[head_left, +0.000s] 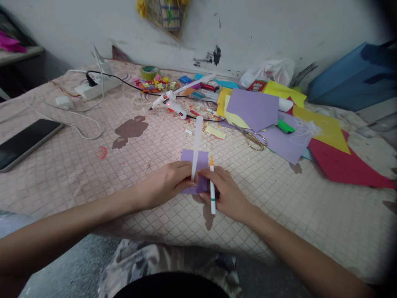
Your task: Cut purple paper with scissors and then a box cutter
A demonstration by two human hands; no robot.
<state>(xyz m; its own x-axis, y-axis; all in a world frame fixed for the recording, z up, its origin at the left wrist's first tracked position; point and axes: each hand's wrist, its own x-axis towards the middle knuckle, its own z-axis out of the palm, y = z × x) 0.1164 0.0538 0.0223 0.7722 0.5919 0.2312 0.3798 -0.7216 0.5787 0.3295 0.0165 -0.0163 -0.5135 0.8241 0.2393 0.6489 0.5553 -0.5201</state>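
A small purple paper (187,156) lies on the patterned tablecloth in front of me. My left hand (169,182) pinches the lower end of a long translucent white stick (197,140), which stands tilted over the paper. My right hand (225,190) holds a white marker (212,192) with an orange tip and a green band between its fingers. The marker points away from me, beside the paper's right edge. My right fingertips are at the paper's right side, close to my left fingertips. Exactly what those fingertips touch is partly hidden.
A white glue gun (173,105) lies among paper scraps. Gold-handled scissors (256,141) rest by purple sheets (254,109), with red paper (338,163) further right. A phone (29,140) and power strip (97,87) are on the left; green tape (150,73) stands behind.
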